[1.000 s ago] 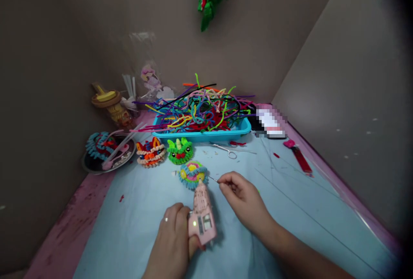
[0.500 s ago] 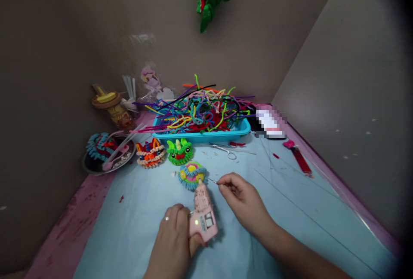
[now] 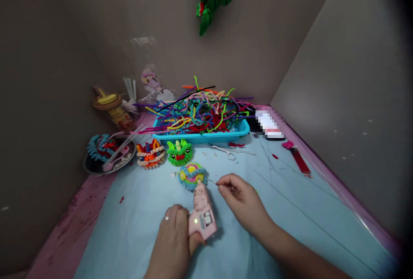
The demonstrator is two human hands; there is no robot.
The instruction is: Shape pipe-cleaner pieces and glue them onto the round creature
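Observation:
My left hand [image 3: 176,231] is closed round the handle of a pink glue gun [image 3: 203,219], a small light glowing on its side. The gun's nozzle meets the right side of a blue, yellow and pink pipe-cleaner head [image 3: 191,176] on the table. Between thumb and fingertips, my right hand [image 3: 238,195] pinches a thin metal rod [image 3: 212,181], whose far end points at the same head. What kind of tool the rod is, I cannot tell. Behind stand a green pipe-cleaner head [image 3: 180,153] and an orange and cream one [image 3: 150,155].
A blue tray [image 3: 206,137] heaped with pipe cleaners lies at the back. Scissors [image 3: 226,151] rest before it. At left is a dark bowl [image 3: 93,168] holding a blue piece; a tumbler [image 3: 112,109] stands behind. A phone [image 3: 271,124] and red strip [image 3: 300,160] lie right.
The view has shifted very slightly. Both hands, the glue gun and the head being worked on keep nearly the same places.

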